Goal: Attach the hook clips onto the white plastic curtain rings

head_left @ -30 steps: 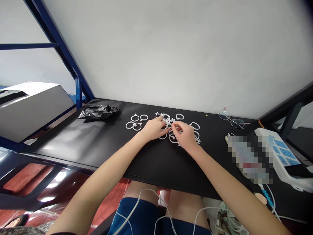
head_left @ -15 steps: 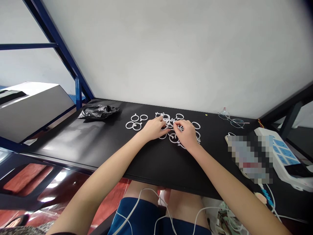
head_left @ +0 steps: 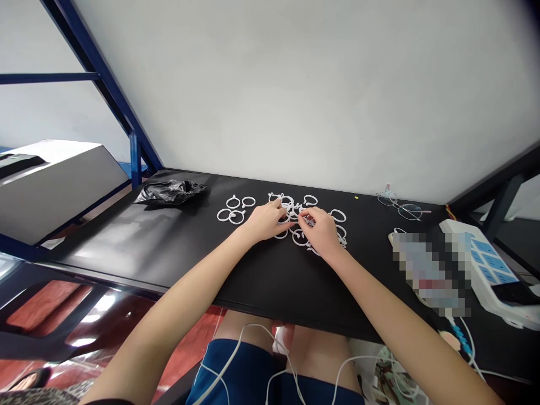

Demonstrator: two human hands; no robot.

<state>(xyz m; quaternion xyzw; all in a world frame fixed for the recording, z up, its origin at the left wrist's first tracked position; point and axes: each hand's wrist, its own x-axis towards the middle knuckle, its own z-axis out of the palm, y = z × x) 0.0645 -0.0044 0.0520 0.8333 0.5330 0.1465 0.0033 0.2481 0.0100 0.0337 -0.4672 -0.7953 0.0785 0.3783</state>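
Since half a second ago the right hand (head_left: 323, 230) slid slightly toward 9 o'clock; both grips pinch white rings (head_left: 295, 216), left hand (head_left: 265, 220) opposite.

A single head-worn camera looks forward and down from above the seated person's lap across the black table (head_left: 126, 247) toward the pale wall (head_left: 295, 95), near enough that both forearms run in from the bottom edge.
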